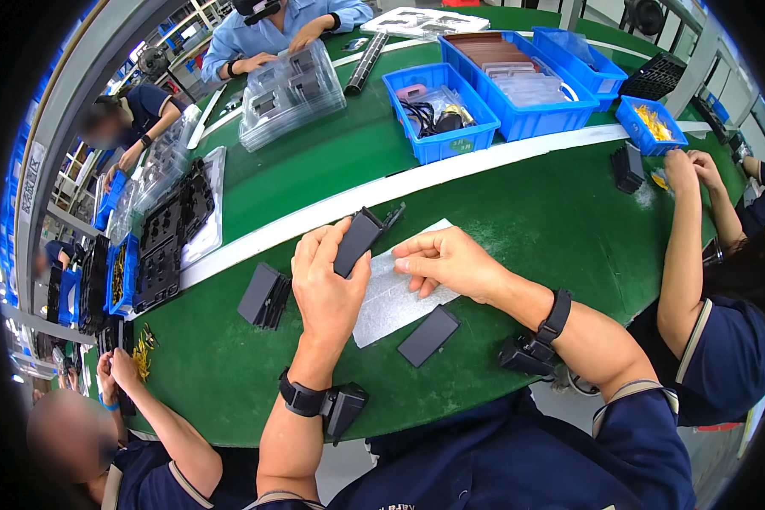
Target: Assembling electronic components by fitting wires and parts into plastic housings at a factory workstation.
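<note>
My left hand (pixel 325 270) is closed round a small black rectangular case (pixel 357 241), held tilted above the table. A thin dark flap (pixel 393 217) sticks out at the case's upper right end. Just right of it, my right hand (pixel 450 265) has its thumb and index finger drawn together in a pinch; whatever is between them is too small to make out. Under both hands lies a whitish sheet (pixel 382 314). One flat black case (pixel 429 336) rests by the sheet's lower right edge. Left of my left hand stands a stack of similar black cases (pixel 264 295).
A white strip (pixel 331 210) crosses the green table (pixel 501 348). Beyond it stand blue bins (pixel 450 149) with cables and plastic trays. Co-workers sit left, right and opposite; at right are a blue bin of yellow parts (pixel 652 126) and more black cases (pixel 627 167).
</note>
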### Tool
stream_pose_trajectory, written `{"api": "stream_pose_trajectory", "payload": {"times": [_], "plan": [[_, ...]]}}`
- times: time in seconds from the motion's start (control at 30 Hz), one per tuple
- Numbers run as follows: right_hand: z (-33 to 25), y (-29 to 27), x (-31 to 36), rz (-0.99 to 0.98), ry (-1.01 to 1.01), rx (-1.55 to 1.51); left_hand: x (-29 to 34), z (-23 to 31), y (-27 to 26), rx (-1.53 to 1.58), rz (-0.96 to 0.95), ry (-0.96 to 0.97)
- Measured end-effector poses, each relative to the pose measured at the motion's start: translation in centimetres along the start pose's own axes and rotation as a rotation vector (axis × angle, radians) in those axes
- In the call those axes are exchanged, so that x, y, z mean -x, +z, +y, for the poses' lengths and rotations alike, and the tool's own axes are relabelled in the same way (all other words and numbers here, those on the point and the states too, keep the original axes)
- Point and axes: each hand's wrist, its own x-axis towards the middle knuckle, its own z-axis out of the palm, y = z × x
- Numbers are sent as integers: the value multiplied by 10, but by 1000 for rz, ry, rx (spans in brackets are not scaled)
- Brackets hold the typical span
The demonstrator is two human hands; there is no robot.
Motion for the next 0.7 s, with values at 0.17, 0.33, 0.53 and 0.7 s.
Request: {"api": "stream_pose_trajectory", "payload": {"times": [0.17, 0.33, 0.53, 0.7], "plan": [[-5, 1, 2, -28, 9, 21, -1, 8, -2, 46, 119, -5], [-8, -1, 1, -5, -7, 42, -1, 5, 2, 33, 63, -25], [-4, 0, 0, -10, -3, 48, 2, 4, 2, -77, -104, -31], [-1, 2, -1, -34, -51, 59, 2, 0, -2, -102, -137, -31]]}}
